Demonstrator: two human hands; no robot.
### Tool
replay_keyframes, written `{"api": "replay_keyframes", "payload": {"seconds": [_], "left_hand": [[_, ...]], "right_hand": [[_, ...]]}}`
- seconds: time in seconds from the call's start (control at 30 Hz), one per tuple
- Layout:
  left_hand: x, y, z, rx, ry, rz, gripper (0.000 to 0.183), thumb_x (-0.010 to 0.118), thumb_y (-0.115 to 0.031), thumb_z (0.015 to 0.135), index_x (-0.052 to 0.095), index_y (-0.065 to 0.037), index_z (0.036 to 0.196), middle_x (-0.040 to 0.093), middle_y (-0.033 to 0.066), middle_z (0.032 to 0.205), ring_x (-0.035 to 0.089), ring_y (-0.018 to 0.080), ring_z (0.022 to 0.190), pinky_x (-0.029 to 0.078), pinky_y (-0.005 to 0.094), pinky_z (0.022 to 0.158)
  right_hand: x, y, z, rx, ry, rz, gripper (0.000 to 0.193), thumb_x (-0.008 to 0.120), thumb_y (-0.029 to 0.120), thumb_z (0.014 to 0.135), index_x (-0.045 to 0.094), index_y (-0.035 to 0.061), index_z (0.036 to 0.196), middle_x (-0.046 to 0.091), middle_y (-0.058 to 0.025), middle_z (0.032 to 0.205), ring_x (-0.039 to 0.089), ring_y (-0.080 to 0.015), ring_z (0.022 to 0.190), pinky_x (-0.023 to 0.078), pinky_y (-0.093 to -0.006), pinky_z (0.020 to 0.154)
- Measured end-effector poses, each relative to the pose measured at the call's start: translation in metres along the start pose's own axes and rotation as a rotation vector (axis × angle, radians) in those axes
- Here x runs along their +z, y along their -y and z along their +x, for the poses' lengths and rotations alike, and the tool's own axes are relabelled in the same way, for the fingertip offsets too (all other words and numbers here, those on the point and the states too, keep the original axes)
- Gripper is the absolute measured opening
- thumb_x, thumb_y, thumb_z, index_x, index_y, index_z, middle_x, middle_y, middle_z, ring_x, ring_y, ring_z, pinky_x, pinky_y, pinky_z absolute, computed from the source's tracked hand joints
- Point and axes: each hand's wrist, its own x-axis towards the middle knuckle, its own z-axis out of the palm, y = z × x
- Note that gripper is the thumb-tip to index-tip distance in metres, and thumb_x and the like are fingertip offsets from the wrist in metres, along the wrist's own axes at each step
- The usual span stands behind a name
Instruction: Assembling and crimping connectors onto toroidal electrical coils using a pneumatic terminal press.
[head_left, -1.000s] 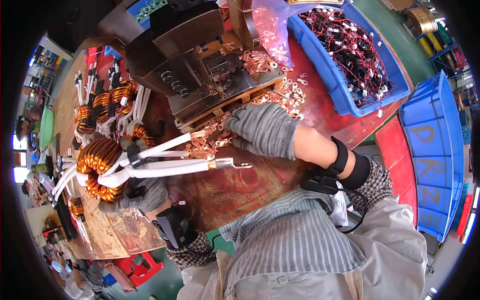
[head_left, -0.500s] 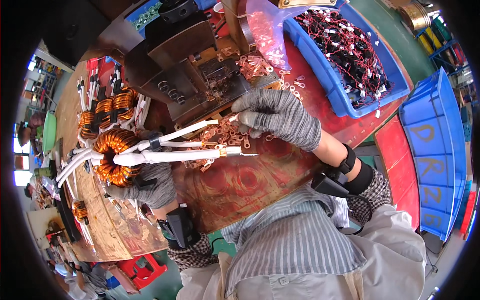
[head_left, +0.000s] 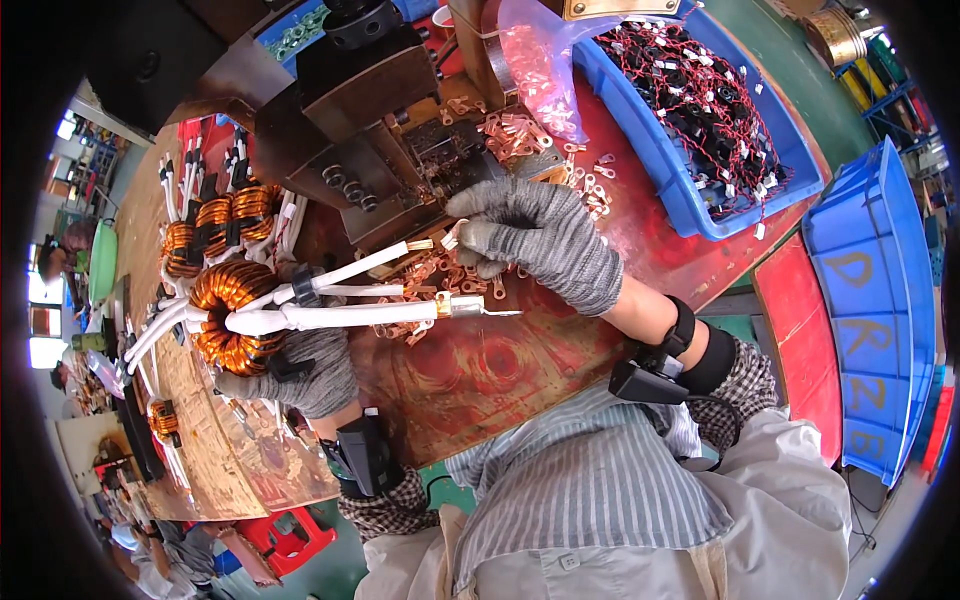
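My left hand point(head_left: 318, 372), in a grey knit glove, is closed around a copper-wound toroidal coil point(head_left: 240, 285) and its white-sleeved leads. The upper white lead point(head_left: 365, 265) points right and ends in bare copper strands point(head_left: 420, 245). Below it, a thicker lead point(head_left: 350, 315) carries a metal terminal point(head_left: 462, 306) at its end. Gloved too, my right hand point(head_left: 555, 240) pinches a small copper cable lug point(head_left: 451, 238) between thumb and fingers, just right of the bare strands and apparently apart from them. A pile of loose copper lugs point(head_left: 425, 280) lies behind the leads.
A dark metal press point(head_left: 345, 130) stands just beyond my hands, with more copper lugs point(head_left: 515, 135) beside it. Several similar coils point(head_left: 212, 222) lie on the left. A blue bin point(head_left: 665, 195) of black parts with red wires is at the far right. Another blue bin point(head_left: 870, 310) stands right.
My right hand has moved slightly left with the lug, closer to the upper lead's end. Bare copper strands now show plainly at that end. The left hand has barely shifted.
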Motion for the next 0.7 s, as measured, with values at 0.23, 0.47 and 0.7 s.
{"api": "replay_keyframes", "payload": {"seconds": [0.23, 0.47, 0.7], "left_hand": [[-0.01, -0.01, -0.003, 0.051, 0.017, -0.11, 0.095, 0.062, -0.066, 0.059, 0.037, -0.003, 0.126, 0.041, 0.017, 0.125, 0.041, 0.0332, 0.112, 0.034, 0.0483, 0.096], [-0.001, -0.003, 0.0, 0.09, -0.02, -0.092, 0.095, 0.062, -0.067, 0.057, 0.039, -0.005, 0.125, 0.043, 0.0156, 0.123, 0.043, 0.0326, 0.109, 0.033, 0.048, 0.096], [-0.006, -0.002, 0.001, -0.059, 0.063, -0.085, 0.099, 0.065, -0.068, 0.052, 0.04, -0.003, 0.124, 0.046, 0.0148, 0.118, 0.044, 0.0328, 0.103, 0.036, 0.0462, 0.089]], "right_hand": [[0.018, 0.007, 0.004, 0.067, -0.05, 0.143, 0.022, 0.059, 0.009, 0.08, 0.055, -0.0036, 0.098, 0.061, -0.0073, 0.082, 0.06, -0.0121, 0.07, 0.052, -0.0224, 0.057], [0.021, 0.012, 0.001, 0.072, -0.046, 0.149, 0.019, 0.06, 0.009, 0.08, 0.056, -0.002, 0.095, 0.061, -0.0071, 0.082, 0.06, -0.0109, 0.069, 0.051, -0.0217, 0.054], [0.015, 0.007, 0.009, -0.19, -0.008, -0.14, 0.015, 0.061, 0.011, 0.079, 0.058, -0.0002, 0.089, 0.059, -0.0041, 0.076, 0.056, -0.0071, 0.063, 0.048, -0.0204, 0.053]]}}
